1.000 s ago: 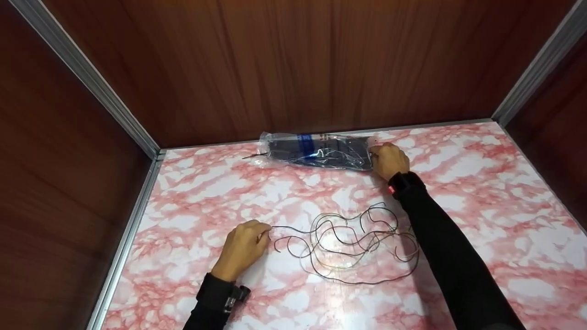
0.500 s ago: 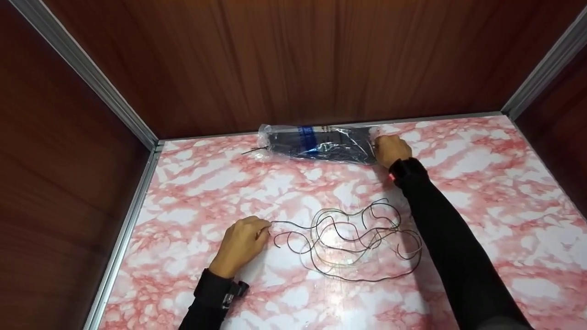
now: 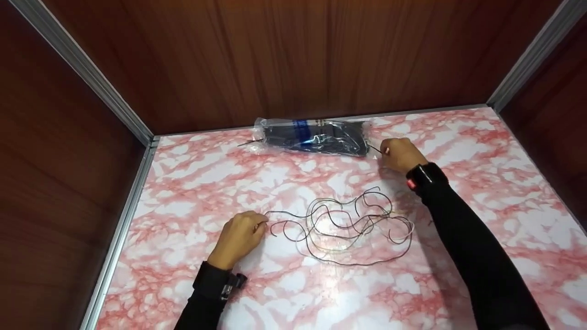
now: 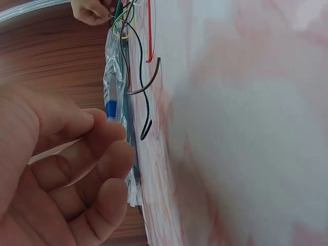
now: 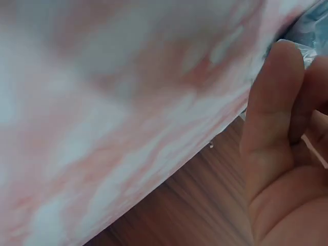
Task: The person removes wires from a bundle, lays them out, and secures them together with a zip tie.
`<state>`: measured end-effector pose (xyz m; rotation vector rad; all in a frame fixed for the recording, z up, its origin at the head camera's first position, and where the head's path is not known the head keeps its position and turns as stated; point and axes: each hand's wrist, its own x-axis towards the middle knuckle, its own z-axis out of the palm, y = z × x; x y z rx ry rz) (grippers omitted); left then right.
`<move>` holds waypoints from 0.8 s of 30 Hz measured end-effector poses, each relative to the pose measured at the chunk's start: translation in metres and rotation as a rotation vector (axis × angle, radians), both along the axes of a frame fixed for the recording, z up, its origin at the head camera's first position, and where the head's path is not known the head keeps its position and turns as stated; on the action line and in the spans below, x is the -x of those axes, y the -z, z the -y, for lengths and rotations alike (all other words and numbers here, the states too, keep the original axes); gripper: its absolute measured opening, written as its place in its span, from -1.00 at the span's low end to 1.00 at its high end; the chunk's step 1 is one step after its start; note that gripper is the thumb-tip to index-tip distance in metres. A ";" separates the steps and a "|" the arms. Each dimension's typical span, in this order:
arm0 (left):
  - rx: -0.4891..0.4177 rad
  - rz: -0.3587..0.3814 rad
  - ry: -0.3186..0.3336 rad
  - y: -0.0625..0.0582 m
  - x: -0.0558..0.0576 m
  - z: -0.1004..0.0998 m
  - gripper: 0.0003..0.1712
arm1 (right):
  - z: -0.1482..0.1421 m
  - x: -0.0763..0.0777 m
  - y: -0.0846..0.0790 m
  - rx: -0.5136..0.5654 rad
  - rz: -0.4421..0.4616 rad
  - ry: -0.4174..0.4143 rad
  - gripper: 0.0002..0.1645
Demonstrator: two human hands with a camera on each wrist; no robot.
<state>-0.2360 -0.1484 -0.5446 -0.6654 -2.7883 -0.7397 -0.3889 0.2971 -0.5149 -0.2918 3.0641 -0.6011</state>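
Note:
A loose tangle of thin coloured wires [image 3: 337, 236] lies mid-table. My left hand [image 3: 239, 237] hovers at its left side, thumb and forefinger meeting, the other fingers loosely curled. In the left wrist view, the bent tip of a black wire [image 4: 146, 130] sits beside the fingertips, and I see nothing between them. By the back wall lies a clear plastic bag [image 3: 316, 137] with a blue band and long dark contents, apparently cable ties. My right hand [image 3: 402, 155] pinches a black cable tie [image 3: 374, 149] poking from the bag's right end; the right wrist view hides the pinched part.
Dark wood-grain panels [image 3: 284, 55] with metal edge strips [image 3: 119, 110] wall in the back and both sides. The tabletop [image 3: 183, 197] has a red and white marbled surface. Another thin black strand [image 3: 250, 142] sticks out from the bag's left end.
My right hand has moved right, away from the bag's end, and a black strand now shows between hand and bag. The left hand and wires have hardly shifted; the head view moved slightly.

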 end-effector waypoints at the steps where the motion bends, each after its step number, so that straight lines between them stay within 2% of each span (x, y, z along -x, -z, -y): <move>1: -0.001 0.001 0.003 0.000 -0.001 -0.001 -0.81 | -0.004 -0.007 0.000 0.011 0.021 -0.003 -0.79; 5: -0.003 0.003 0.024 -0.002 -0.003 -0.004 -0.81 | -0.022 -0.035 0.002 0.025 0.118 -0.019 -0.70; 11: 0.013 0.023 0.018 -0.005 -0.008 -0.007 -0.83 | -0.045 -0.076 0.001 -0.010 0.222 -0.032 -0.75; 15: 0.013 0.034 0.005 -0.006 -0.016 -0.005 -0.81 | -0.055 -0.098 0.001 -0.023 0.252 -0.023 -0.75; 24: 0.015 0.054 0.025 -0.005 -0.037 -0.006 -0.80 | -0.077 -0.152 0.002 -0.089 0.284 -0.022 -0.83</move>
